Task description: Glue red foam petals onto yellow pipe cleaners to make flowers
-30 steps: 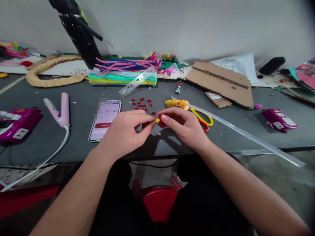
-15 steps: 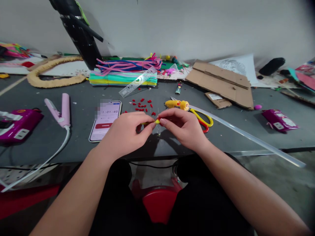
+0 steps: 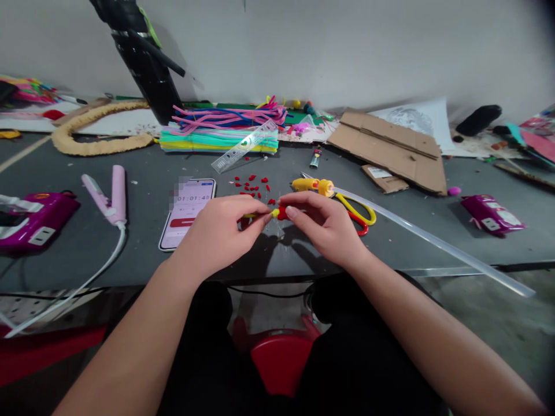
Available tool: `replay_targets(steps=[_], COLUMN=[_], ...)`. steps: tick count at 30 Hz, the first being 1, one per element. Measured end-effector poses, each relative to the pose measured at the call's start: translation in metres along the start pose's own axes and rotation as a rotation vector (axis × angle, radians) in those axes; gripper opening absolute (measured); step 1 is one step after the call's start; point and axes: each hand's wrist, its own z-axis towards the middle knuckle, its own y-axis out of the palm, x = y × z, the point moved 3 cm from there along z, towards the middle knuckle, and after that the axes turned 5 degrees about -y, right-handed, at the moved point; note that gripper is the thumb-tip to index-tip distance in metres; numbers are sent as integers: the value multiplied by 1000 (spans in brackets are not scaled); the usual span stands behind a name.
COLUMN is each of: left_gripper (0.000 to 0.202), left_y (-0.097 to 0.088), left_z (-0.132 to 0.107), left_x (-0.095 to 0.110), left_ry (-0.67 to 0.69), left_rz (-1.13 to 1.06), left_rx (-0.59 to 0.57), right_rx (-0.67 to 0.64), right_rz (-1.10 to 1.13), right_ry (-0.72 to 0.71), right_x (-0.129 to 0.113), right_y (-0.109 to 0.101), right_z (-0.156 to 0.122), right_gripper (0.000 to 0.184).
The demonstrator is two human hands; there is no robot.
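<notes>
yellow stem [image 3: 256,215] was pinched in the left hand [image 3: 217,234] over the grey table [image 3: 139,242], just beside a phone [image 3: 188,212]. right hand [image 3: 325,226] pinched a small red piece [image 3: 281,213] against the stem's tip.

The left hand [image 3: 221,231] and right hand [image 3: 325,226] meet at the near edge of the table [image 3: 143,254], with no gap between them, both pinching a small piece [image 3: 277,214]; the phone [image 3: 187,212] lies just beside the left hand at 10 o'clock; red scraps [image 3: 251,184] litter 12; scissors [image 3: 358,211] crowd the right hand at 2, and a long clear rod [image 3: 433,240] bars 1 through 4; bare tabletop opens at 9, between phone and pink iron [image 3: 108,193], and at 2 beyond the rod, short of the cardboard [image 3: 390,147]; a ruler [image 3: 245,145] lies farther out at 12.
</notes>
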Motion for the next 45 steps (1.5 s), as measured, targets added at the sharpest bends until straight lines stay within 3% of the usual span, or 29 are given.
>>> replay_targets(steps=[11, 18, 28, 35, 38, 45], left_gripper=[18, 21, 29, 33, 34, 36], left_y=[0, 1, -1, -1, -1, -2], left_z=[-1, -1, 3, 3, 2, 4], left_x=[-1, -5, -7, -12, -14, -17], left_ry=[-17, -87, -129, -117, -137, -158], left_rz=[-28, -28, -75, -75, -74, -89], left_rx=[37, -100, -163, -152, -159, -142], right_rx=[0, -4, -59, 6, -25, -110], right_rz=[0, -84, -49, -137, -155, -370], right_ry=[10, -52, -74, 49, 129, 112], right_x=[6, 3, 3, 7, 9, 2], right_y=[2, 4, 2, 0, -1, -9], right_z=[0, 0, 1, -1, -4, -14], right_gripper=[28, 21, 33, 31, 28, 54])
